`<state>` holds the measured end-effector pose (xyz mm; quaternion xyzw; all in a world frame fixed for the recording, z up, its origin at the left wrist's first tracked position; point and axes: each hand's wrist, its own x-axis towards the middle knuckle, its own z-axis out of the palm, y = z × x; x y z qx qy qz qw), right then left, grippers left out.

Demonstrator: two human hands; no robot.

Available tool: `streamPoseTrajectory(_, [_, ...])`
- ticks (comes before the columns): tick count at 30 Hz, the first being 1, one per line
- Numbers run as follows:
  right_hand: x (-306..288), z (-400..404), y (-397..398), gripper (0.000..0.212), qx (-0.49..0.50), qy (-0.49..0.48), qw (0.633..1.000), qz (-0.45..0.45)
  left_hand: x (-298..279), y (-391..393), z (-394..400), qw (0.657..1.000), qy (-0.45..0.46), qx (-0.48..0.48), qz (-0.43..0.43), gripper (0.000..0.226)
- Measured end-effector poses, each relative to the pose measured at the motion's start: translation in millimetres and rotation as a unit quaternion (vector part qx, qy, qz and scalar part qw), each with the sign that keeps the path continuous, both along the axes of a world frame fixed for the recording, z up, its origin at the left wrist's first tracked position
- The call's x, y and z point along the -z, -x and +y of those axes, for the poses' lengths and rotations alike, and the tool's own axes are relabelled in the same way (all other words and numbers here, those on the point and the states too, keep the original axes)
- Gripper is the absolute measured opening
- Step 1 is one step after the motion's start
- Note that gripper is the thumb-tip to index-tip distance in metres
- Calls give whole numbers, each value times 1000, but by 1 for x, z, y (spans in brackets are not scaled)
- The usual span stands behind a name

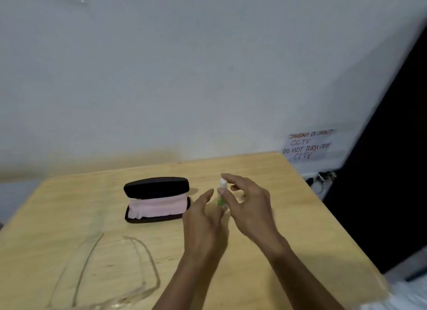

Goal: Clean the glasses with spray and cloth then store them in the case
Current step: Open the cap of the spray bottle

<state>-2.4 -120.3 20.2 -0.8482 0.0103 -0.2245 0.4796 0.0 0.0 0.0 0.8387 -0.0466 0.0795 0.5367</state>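
A small spray bottle [222,195] with a white cap and a green label stands upright at the middle of the wooden table [288,217]. My right hand [250,203] has its thumb on the bottle's body and its index finger over the cap. My left hand [203,219] lies just left of the bottle's base with its fingers stretched out; whether it touches the bottle is blurred. A black glasses case [157,187] lies open to the left, with a pink cloth [157,206] inside. Clear-framed glasses [151,261] rest on the table at the lower left, temples unfolded.
The table stands against a pale wall. A paper note [307,145] with handwriting about CCTV hangs at the back right, above a white socket with plugs [320,180]. The table's right edge drops beside a dark surface [381,194].
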Motion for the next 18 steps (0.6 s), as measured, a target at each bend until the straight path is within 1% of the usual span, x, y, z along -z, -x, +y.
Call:
streamPoseTrajectory(3, [4,0,-8,24,11,24,999,-19,3,-9,-4,999,16,-14,-33,36])
streamPoseTrajectory(7, [10,-1,-11,20,14,17,999,-27,1,-10,-9,998,23,-18,-56,21])
streamPoseTrajectory(9, [11,-1,-13,19,18,11,999,-29,1,-11,-10,998,24,-18,-52,19])
streamPoseTrajectory(14, [7,0,-11,15,17,-22,998,-47,3,-13,-13,999,26,-19,-38,24])
streamPoseTrajectory(18, [-7,-1,3,18,6,-49,998,-33,-5,-3,-10,997,58,-11,-47,14])
